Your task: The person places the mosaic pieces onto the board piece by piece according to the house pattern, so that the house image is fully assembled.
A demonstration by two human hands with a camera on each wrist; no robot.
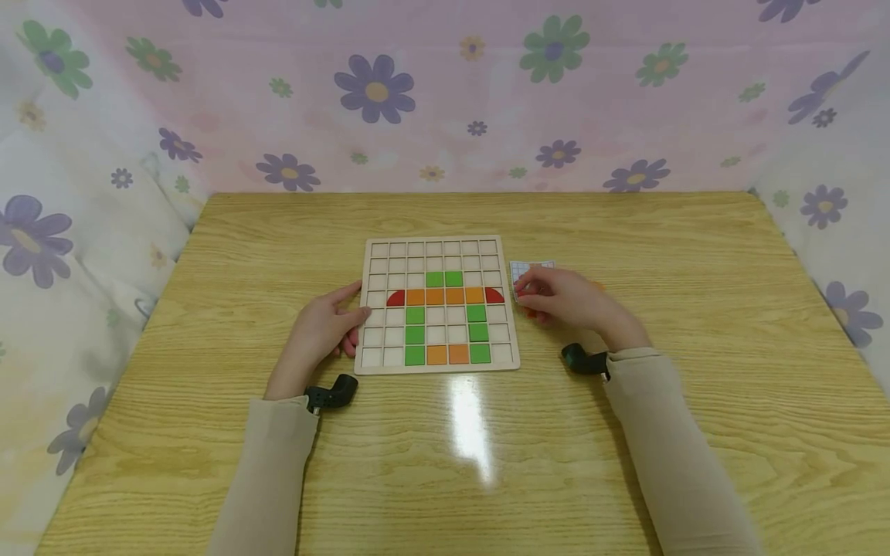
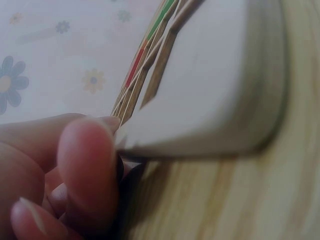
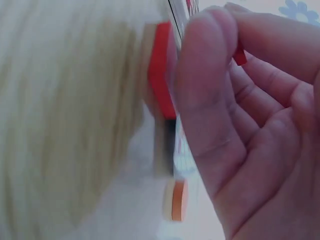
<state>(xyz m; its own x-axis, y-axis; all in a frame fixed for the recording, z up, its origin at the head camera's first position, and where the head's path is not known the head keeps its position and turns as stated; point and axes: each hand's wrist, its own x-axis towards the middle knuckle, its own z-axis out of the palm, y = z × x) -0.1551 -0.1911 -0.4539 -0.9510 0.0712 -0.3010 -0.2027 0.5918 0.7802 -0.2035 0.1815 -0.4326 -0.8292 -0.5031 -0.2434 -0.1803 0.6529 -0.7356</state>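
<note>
A square wooden grid board (image 1: pixel 436 364) lies on the table with green, orange and red pieces in some of its cells. My left hand (image 1: pixel 316 332) holds the board's left edge, the thumb over the rim; the left wrist view shows the fingertips (image 2: pixel 87 165) at a rounded corner. Just beyond the right edge, my right hand (image 1: pixel 566 301) pinches a small red piece (image 3: pixel 241 56) between thumb and finger, most of it hidden. Under that hand lies a printed grid card (image 1: pixel 521 269), partly covered. The right wrist view shows a red block (image 3: pixel 162 70) and an orange piece (image 3: pixel 178 200) on the table.
The wood-grain table (image 1: pixel 445 455) ends at a flowered cloth (image 1: pixel 445 93) behind and at both sides. A black wrist device (image 1: pixel 334 392) is on the left wrist and another black wrist device (image 1: pixel 584 360) on the right.
</note>
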